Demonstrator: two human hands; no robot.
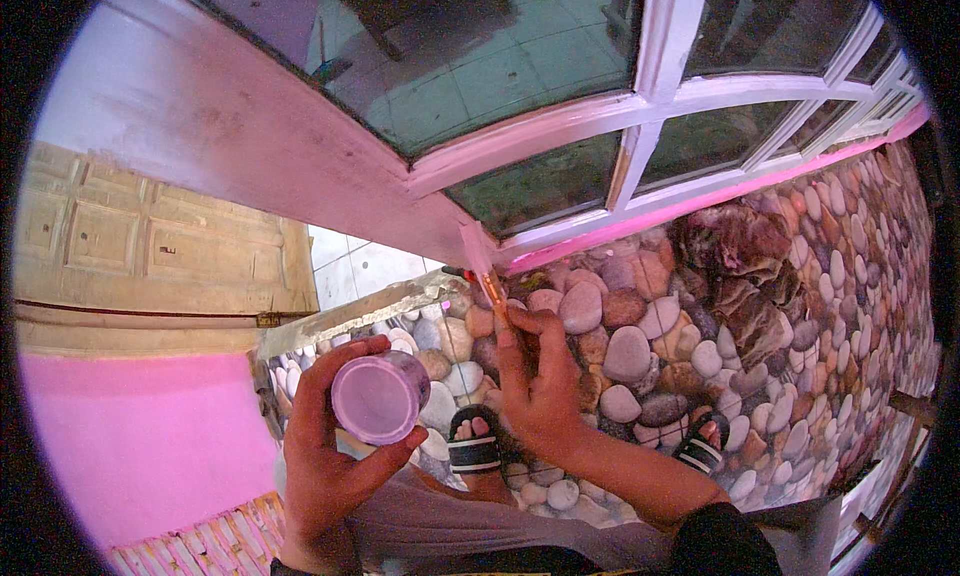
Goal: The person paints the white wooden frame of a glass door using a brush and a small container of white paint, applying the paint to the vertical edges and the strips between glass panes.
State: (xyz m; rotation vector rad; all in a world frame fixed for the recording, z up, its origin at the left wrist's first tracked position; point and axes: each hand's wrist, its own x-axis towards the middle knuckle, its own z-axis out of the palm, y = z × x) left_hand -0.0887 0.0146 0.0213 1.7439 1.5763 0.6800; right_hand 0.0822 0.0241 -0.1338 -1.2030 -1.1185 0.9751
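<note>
My left hand [325, 471] grips a small cup [377, 399] with pale lilac contents, low left of centre. My right hand [540, 396] holds a slim paintbrush [491, 290] with a wooden handle, its pale tip at the lower corner of the pinkish-white window frame [528, 127], just below the glass panes. The frame's surface looks patchy pink and white. Whether the bristles press on it or hover just off it, I cannot tell.
A pale wooden panel door [150, 236] and bright pink wall [130, 436] stand left, beside white tiles [355, 268] and a rough threshold edge [300, 328]. Below me are pebble-patterned tiles [620, 401], my sandalled feet [474, 438], and a dark rock-like shape [735, 256] at right.
</note>
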